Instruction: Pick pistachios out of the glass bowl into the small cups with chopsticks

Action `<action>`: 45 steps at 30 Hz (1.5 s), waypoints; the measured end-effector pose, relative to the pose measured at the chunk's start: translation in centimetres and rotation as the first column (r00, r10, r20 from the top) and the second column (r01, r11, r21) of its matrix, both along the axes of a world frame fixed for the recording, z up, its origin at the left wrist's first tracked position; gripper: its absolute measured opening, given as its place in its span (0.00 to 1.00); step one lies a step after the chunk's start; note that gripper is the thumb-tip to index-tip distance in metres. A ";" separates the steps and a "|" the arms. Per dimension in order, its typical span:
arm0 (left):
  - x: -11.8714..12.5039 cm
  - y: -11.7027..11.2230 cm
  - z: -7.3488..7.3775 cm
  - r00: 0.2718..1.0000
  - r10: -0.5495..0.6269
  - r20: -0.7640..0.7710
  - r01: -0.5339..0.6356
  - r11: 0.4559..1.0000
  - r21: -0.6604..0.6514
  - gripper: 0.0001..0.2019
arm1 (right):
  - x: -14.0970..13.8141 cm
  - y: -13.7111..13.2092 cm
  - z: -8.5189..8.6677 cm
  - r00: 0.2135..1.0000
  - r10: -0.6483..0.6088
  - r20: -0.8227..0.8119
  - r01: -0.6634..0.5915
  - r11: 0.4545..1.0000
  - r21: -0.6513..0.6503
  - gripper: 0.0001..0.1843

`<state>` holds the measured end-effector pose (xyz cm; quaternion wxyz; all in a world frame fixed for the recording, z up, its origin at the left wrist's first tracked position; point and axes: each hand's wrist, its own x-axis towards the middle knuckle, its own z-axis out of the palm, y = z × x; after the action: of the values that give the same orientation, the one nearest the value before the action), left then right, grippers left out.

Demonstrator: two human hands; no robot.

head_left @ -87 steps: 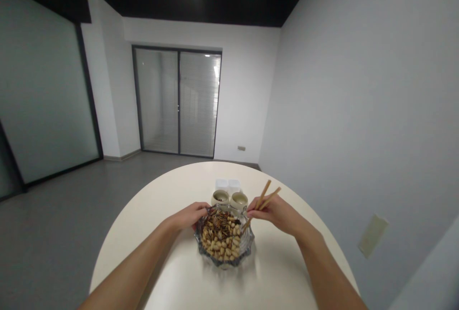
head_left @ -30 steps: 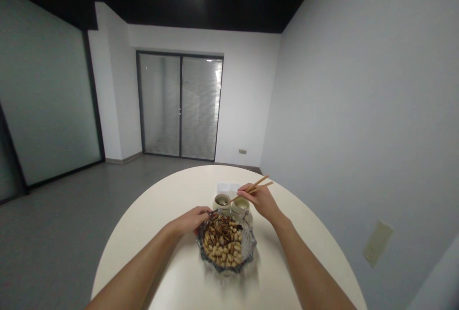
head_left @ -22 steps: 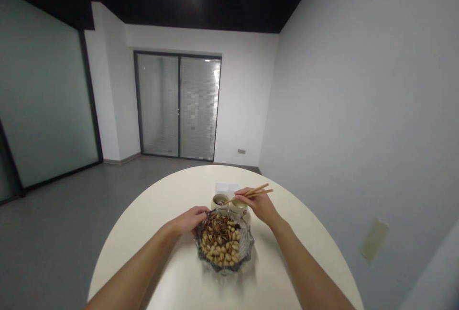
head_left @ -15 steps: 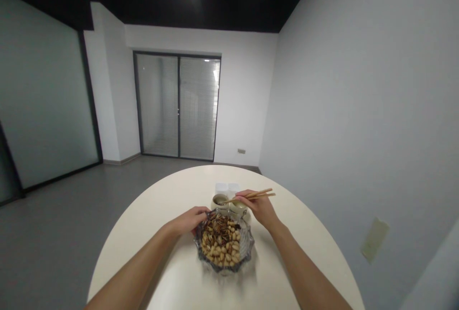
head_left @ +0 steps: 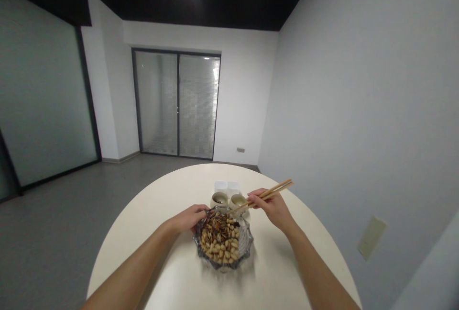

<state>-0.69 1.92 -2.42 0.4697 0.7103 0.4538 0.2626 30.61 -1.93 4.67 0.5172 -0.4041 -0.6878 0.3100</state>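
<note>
A scalloped clear glass bowl stands on the table in front of me, with nuts and striped seeds heaped in it. My left hand grips the bowl's left rim, thumb on top and fingers partly hidden behind the glass. My right hand holds a pair of wooden chopsticks. Their tips reach down to the far edge of the bowl, near the seeds; whether they pinch anything is too small to tell. Just beyond the bowl are two small cups, a left cup with something dark inside and a right cup.
Two small white square dishes lie behind the cups. Everything stands on a round cream table. A white wall rises close on the right, and glass doors are across the room.
My right hand has moved right, and the chopstick tips have gone from the left cup to the bowl's far edge. The right cup is now more exposed. My left hand stays on the rim.
</note>
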 end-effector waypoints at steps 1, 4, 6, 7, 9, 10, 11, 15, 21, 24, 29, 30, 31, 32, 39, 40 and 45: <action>0.0 -0.1 0.0 1.000 -0.001 0.000 0.001 1.000 -0.005 0.23 | 0.4 -0.4 0.1 0.999 0.036 0.030 -0.035 0.999 -0.034 0.24; 0.0 -0.2 0.1 1.000 -0.003 0.011 0.003 1.000 -0.007 0.22 | 1.2 -1.2 0.2 0.991 0.106 0.082 -0.097 0.989 -0.113 0.25; 0.0 -0.2 0.1 1.000 -0.004 0.012 0.004 1.000 0.000 0.21 | 1.4 -1.2 0.1 0.987 0.121 0.106 -0.107 0.986 -0.128 0.23; 0.0 -0.2 0.0 1.000 -0.005 0.008 0.005 1.000 0.003 0.21 | 1.4 -1.2 -0.1 0.985 0.122 0.118 -0.107 0.986 -0.127 0.22; -0.1 -0.1 0.0 1.000 -0.010 -0.006 0.010 1.000 0.008 0.22 | 1.3 -0.9 -0.4 0.983 0.130 0.133 -0.114 0.986 -0.120 0.21; -0.1 -0.1 0.0 1.000 -0.013 -0.009 0.013 1.000 0.009 0.22 | 1.3 -0.8 -0.6 0.981 0.138 0.135 -0.122 0.985 -0.123 0.21; -0.1 0.0 -0.1 1.000 -0.016 -0.010 0.016 1.000 0.010 0.22 | 1.2 -0.7 -0.7 0.980 0.149 0.131 -0.132 0.983 -0.132 0.21; 0.0 -0.2 0.0 1.000 -0.009 -0.001 0.009 1.000 0.011 0.22 | 1.1 -0.7 -0.8 0.982 0.173 0.077 -0.157 0.972 -0.178 0.22; 0.1 -0.4 0.2 1.000 -0.005 0.003 0.005 1.000 -0.002 0.24 | 1.5 -0.9 -0.4 0.985 0.135 0.108 -0.117 0.981 -0.157 0.21; 0.1 -0.4 0.2 1.000 0.002 0.011 -0.002 1.000 -0.005 0.23 | 1.7 -0.9 -0.5 0.982 0.140 0.130 -0.121 0.983 -0.141 0.21; 0.2 -0.4 0.2 1.000 0.002 0.023 -0.002 1.000 -0.005 0.23 | 1.7 -0.8 -0.7 0.980 0.152 0.129 -0.135 0.982 -0.131 0.21; 0.2 -0.4 0.1 1.000 0.004 0.023 -0.004 1.000 -0.006 0.23 | 1.6 -0.8 -0.8 0.977 0.162 0.136 -0.145 0.981 -0.129 0.21; 0.2 -0.3 0.1 1.000 0.006 0.022 -0.006 1.000 -0.006 0.23 | 1.6 -0.9 -0.8 0.974 0.175 0.143 -0.157 0.979 -0.127 0.22; 0.2 -0.3 0.0 1.000 0.008 0.019 -0.008 1.000 -0.006 0.23 | 1.5 -0.9 -0.8 0.971 0.186 0.148 -0.168 0.978 -0.125 0.22; 0.0 0.0 -0.2 1.000 -0.010 0.019 0.010 1.000 0.015 0.22 | 1.5 -1.4 -0.2 0.956 0.217 0.199 -0.198 0.974 -0.111 0.20; 0.0 -0.1 -0.1 1.000 -0.010 0.019 0.009 1.000 0.010 0.22 | 1.5 -1.5 -0.2 0.955 0.217 0.200 -0.197 0.974 -0.113 0.20; 0.1 -0.4 0.2 1.000 0.000 0.022 0.000 1.000 -0.014 0.22 | 1.3 -1.7 0.0 0.955 0.225 0.191 -0.200 0.970 -0.138 0.21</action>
<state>-0.59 1.55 -2.19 0.4796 0.7040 0.4505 0.2672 31.92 -3.64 4.64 0.3825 -0.3872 -0.7577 0.3602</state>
